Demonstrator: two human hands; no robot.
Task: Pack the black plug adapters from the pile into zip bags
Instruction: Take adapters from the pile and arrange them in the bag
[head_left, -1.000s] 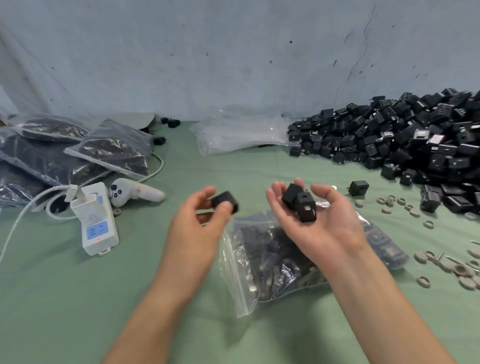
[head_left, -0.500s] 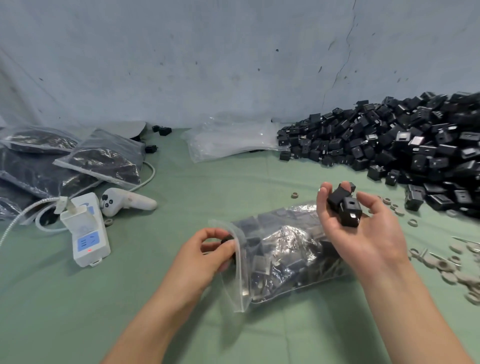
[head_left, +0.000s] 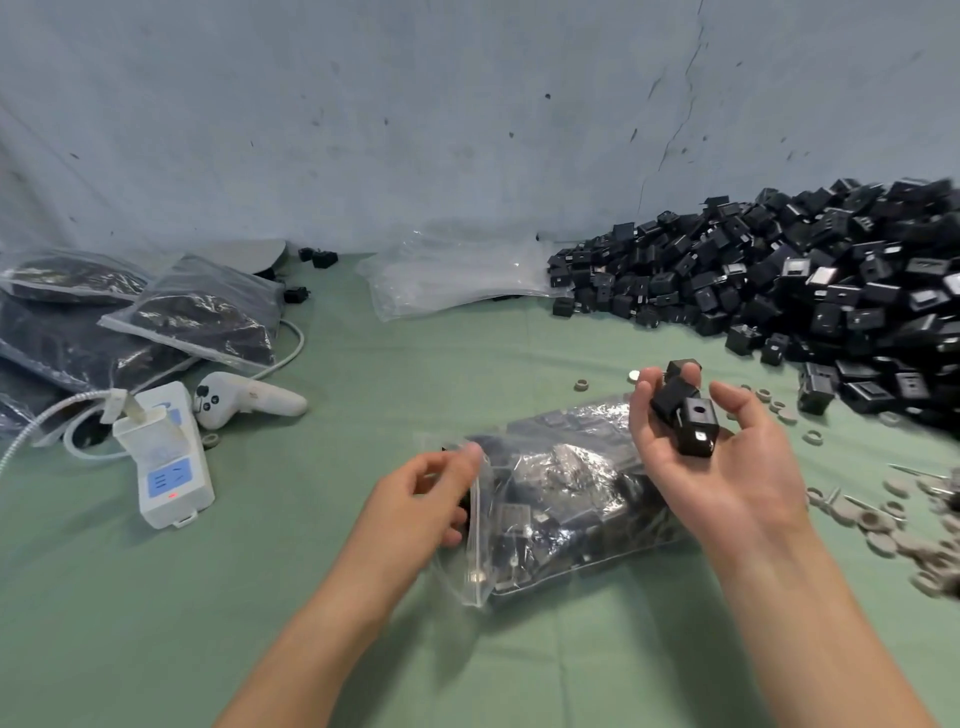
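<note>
the green cloth (head_left: 322, 613) lies flat and matte under everything. the pile (head_left: 810, 291) of black plug adapters, small hard cubes with some metal faces showing, is heaped behind and to the right of the open zip bag (head_left: 566, 499). the filled zip bags (head_left: 192, 317), glossy and creased, are well to that bag's left. a slack stack of empty bags (head_left: 457, 275) lies behind it.

the open zip bag is clear, crinkled plastic, already bulging with adapters. its long axis runs from the mouth at its left end to the closed end at the right. the mouth faces the left hand (head_left: 415, 504), which is right at the opening. its fingers are curled there around a dark sliver that looks like a single adapter (head_left: 464, 506). whether they also pinch the bag's lip i cannot tell.

the right hand (head_left: 727, 478) hovers palm up over the bag's right end, cupped around three adapters (head_left: 685, 421). those sit at the wrong end, so they must go left along the bag to reach the mouth, and the left hand is the nearer one.

small grey rings (head_left: 883, 525), rubbery-looking, are scattered to the bag's right.
</note>
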